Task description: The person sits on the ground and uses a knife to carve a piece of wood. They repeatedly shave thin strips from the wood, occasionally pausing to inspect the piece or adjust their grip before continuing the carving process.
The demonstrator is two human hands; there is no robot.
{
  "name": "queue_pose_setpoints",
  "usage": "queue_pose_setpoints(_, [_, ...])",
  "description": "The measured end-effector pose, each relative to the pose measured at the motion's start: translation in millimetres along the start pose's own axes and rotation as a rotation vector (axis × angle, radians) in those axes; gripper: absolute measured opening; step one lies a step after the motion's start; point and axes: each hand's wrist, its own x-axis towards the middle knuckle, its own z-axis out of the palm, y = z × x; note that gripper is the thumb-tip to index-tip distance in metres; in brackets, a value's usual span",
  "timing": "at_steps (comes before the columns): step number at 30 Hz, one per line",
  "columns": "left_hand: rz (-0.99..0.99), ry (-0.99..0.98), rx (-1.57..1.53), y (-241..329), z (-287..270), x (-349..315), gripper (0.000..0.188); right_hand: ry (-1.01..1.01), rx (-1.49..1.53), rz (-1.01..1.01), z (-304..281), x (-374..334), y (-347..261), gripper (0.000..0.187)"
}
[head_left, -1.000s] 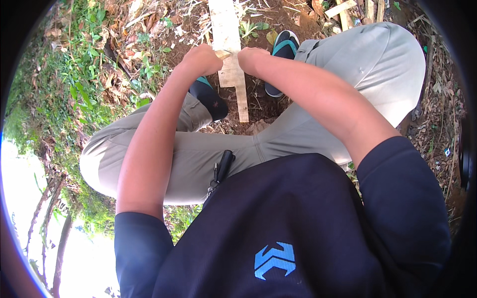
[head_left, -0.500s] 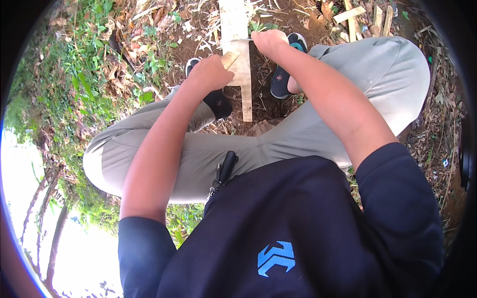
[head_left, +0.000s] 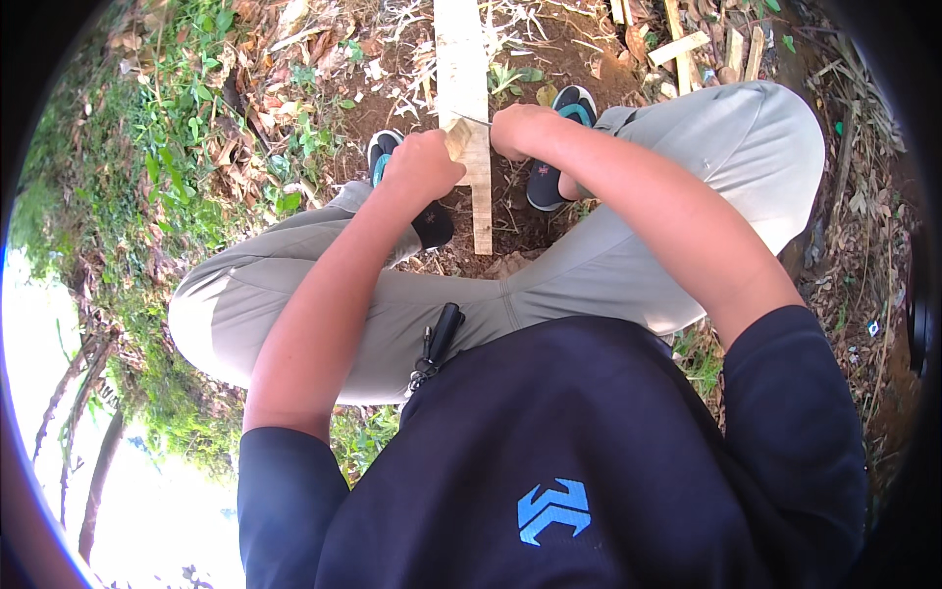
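Observation:
Between my feet a long pale wooden plank point(head_left: 461, 69) runs away from me, with a notched, narrower near end. My left hand point(head_left: 422, 169) is closed around a short piece of wood point(head_left: 456, 137) at the plank's left edge. On the right side, my right hand point(head_left: 520, 132) is closed on what looks like a knife, its handle hidden in the fist. The thin metal blade point(head_left: 473, 120) reaches left across the plank, close to the far end of the short piece. Whether the blade touches the wood I cannot tell.
My shod feet stand either side of the plank, the left shoe point(head_left: 383, 152) and the right shoe point(head_left: 549, 182). Cut wood strips point(head_left: 679, 49) lie at the far right. Green plants point(head_left: 186, 147) and dry leaves cover the ground on the left. Keys point(head_left: 422, 366) hang at my waist.
My right hand and the blade have come toward me along the plank, nearer to my left hand. The left hand still grips the short wood piece. The view has shifted slightly.

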Motion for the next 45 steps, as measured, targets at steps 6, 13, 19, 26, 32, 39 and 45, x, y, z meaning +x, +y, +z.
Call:
queue_pose_setpoints(6, [-0.012,0.023,0.053,-11.6,-1.0,15.4,0.050,-0.052,-0.034,0.015,-11.4,-17.8,-13.4,0.036])
queue_pose_setpoints(13, [-0.054,-0.080,0.088,-6.6,-20.9,27.3,0.054,0.014,0.036,-0.005,-0.7,6.2,-16.8,0.033])
queue_pose_setpoints(19, [-0.108,-0.123,-0.008,-8.2,-29.3,35.1,0.047,-0.017,0.073,0.111,2.3,20.9,-19.7,0.037])
queue_pose_setpoints(26, [0.098,0.150,0.194,-12.4,-12.6,33.4,0.041,0.035,0.154,0.180,30.7,57.6,-10.2,0.033])
queue_pose_setpoints(32, [-0.002,-0.068,0.061,1.1,-23.8,28.3,0.043,0.283,0.107,-0.089,48.3,57.5,28.9,0.031])
queue_pose_setpoints(39, [-0.168,-0.189,-0.153,16.1,-34.4,14.0,0.039,0.025,0.061,0.047,-1.7,2.4,3.9,0.029])
queue_pose_setpoints(45, [-0.251,-0.164,-0.318,10.1,-17.2,2.7,0.046,0.056,0.386,0.126,47.0,-13.1,-14.4,0.030])
